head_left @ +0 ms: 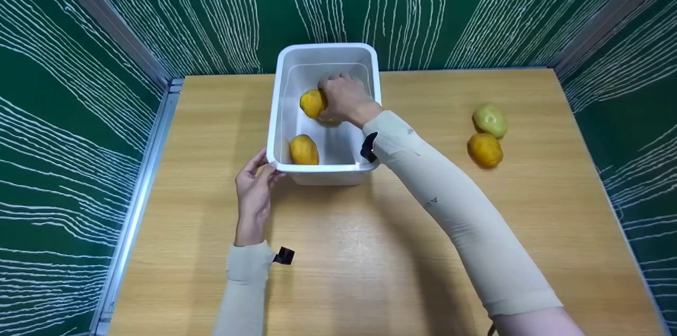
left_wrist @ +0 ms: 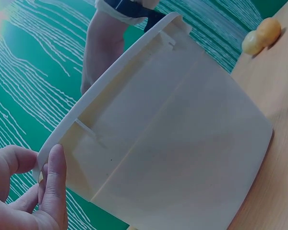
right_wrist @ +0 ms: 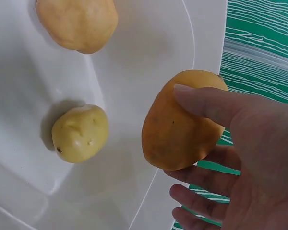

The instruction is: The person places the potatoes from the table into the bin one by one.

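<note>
My right hand point(head_left: 346, 98) reaches into a white plastic bin point(head_left: 323, 168) and grips a yellow-orange mango point(right_wrist: 180, 132) between thumb and fingers. Below it, mostly hidden by the hand in the head view, lies a smaller yellow fruit point(right_wrist: 81, 134) with dimples. Another orange-yellow mango point(head_left: 304, 150) rests in the bin's near left corner. My left hand point(head_left: 255, 193) pinches the bin's rim at that corner; the left wrist view shows thumb and fingers point(left_wrist: 55, 187) on either side of the rim.
A pale green fruit point(head_left: 490, 120) and an orange-yellow mango point(head_left: 485, 150) lie together on the right of the wooden table point(head_left: 338, 251). Green panels with white wavy lines point(head_left: 312, 2) enclose the table at the back and sides. The bin stands near the back edge.
</note>
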`<state>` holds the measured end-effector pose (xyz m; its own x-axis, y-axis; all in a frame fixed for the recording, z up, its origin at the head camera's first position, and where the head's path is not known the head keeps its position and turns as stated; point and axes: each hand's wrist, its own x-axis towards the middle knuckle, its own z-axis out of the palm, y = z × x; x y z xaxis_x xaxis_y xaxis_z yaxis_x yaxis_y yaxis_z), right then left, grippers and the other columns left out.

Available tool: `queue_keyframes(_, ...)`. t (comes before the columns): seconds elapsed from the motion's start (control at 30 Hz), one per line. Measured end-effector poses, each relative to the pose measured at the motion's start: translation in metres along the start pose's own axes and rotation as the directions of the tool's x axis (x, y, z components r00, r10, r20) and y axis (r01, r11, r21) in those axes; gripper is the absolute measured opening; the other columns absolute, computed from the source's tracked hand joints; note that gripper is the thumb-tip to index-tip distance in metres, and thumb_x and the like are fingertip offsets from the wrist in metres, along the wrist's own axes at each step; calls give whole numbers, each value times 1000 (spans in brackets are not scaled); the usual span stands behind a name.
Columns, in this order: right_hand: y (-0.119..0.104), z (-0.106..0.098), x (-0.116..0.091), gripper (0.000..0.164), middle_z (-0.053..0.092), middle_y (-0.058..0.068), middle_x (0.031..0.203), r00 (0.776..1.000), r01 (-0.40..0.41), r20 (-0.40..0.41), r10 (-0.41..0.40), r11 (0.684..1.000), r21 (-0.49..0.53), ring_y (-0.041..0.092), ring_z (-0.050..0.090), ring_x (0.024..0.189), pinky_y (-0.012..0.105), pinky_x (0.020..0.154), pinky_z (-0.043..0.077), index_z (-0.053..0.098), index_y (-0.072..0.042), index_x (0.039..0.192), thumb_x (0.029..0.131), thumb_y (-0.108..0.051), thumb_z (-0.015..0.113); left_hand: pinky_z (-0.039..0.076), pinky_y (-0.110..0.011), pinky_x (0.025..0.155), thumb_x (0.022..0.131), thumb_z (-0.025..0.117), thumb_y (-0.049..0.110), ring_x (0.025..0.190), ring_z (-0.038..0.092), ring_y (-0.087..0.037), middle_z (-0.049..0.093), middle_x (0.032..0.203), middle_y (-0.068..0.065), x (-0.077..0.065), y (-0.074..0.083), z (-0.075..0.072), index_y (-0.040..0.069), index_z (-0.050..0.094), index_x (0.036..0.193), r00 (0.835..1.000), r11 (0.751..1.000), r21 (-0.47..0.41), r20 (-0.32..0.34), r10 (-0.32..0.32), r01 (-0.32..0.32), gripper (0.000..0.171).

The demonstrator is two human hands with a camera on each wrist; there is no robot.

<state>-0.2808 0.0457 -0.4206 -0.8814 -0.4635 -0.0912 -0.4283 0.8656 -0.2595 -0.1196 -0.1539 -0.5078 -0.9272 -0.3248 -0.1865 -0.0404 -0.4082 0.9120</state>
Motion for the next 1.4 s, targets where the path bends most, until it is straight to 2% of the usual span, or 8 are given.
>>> queue_keyframes(0.13, 0, 3, 2, 53, 68, 11, 128, 999, -27, 30, 26, 999, 26, 29, 54, 111, 47, 113, 49, 65, -9, 134, 91, -36, 83, 66, -22, 71, 97, 56, -16, 78, 69, -15, 55, 114, -15, 0, 0, 0, -14, 53, 145, 1000, 1000, 0, 1, -6, 6, 48)
queue_keyframes(0.43, 3, 13, 4, 46, 66, 8, 114, 986, -106, 137, 97, 992, 63, 28, 56, 105, 44, 98, 55, 66, -11, 125, 92, -39, 81, 66, -21, 71, 97, 56, -16, 76, 69, -14, 55, 113, -14, 0, 0, -1, -15, 53, 144, 1000, 1000, 9, 14, -2, 1, 47)
queue_keyframes(0.63, 2, 20, 2, 46, 70, 7, 109, 988, -89, 129, 80, 994, 63, 27, 61, 97, 42, 94, 57, 67, -11, 123, 93, -43, 81, 66, -21, 71, 97, 56, -16, 75, 69, -14, 55, 113, -15, -1, 0, 0, -16, 52, 145, 1000, 1000, -1, 6, -8, 8, 48)
queue_keyframes(0.87, 4, 26, 4, 49, 69, 5, 108, 987, -103, 129, 95, 993, 56, 25, 62, 95, 39, 93, 57, 67, -11, 126, 94, -47, 79, 66, -21, 70, 96, 56, -17, 73, 70, -14, 55, 112, -15, 0, -1, 1, -16, 52, 144, 1000, 1000, -12, 3, -2, 2, 48)
queue_keyframes(1.17, 2, 31, 9, 49, 64, 4, 93, 979, -138, 156, 129, 989, 49, 25, 61, 86, 34, 79, 52, 65, -11, 116, 95, -53, 75, 66, -22, 70, 97, 56, -16, 75, 69, -14, 55, 114, -16, 1, 0, -1, -16, 52, 145, 1000, 1000, -1, 5, -7, 7, 48)
queue_keyframes(1.4, 1, 37, 16, 51, 63, 7, 96, 980, -107, 177, 96, 993, 54, 27, 59, 91, 36, 83, 52, 63, -7, 121, 97, -51, 74, 66, -21, 70, 98, 55, -16, 76, 69, -14, 56, 115, -16, 1, -1, -2, -15, 51, 146, 1000, 999, -27, 1, -18, 18, 48)
